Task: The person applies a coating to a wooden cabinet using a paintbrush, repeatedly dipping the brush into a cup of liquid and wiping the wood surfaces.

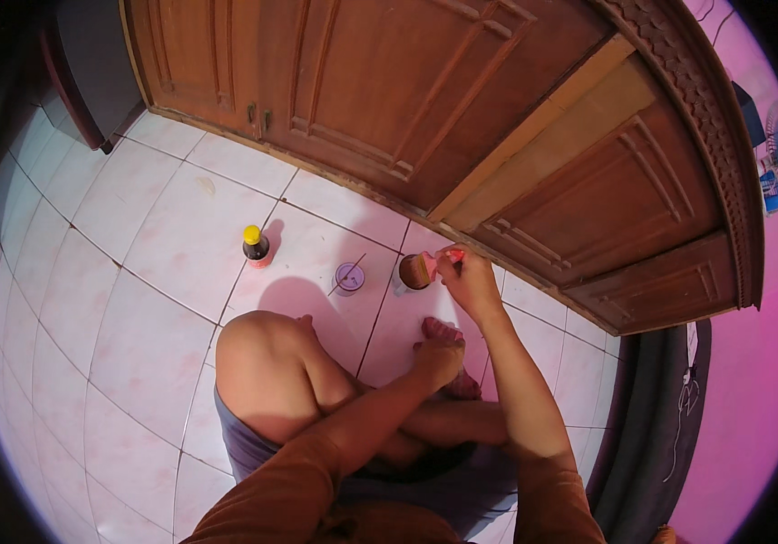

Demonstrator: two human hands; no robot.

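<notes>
In my right hand is a flat brush with a pink-red handle, its fingers closed round the grip. The bristle end lies at the mouth of a mug with dark brown contents. Lower down, my left hand is closed beside my crossed legs, against a reddish-brown mottled thing whose kind I cannot make out. Left of the mug stands a small light purple cup, with a thin stick leaning across it. Farther left, a small dark bottle with a yellow cap stands upright.
A large carved wooden cabinet borders the pale tiled floor on the far side and right. My bent knee rises at the near left. A dark long object lies along the pink wall, with a white cable on it.
</notes>
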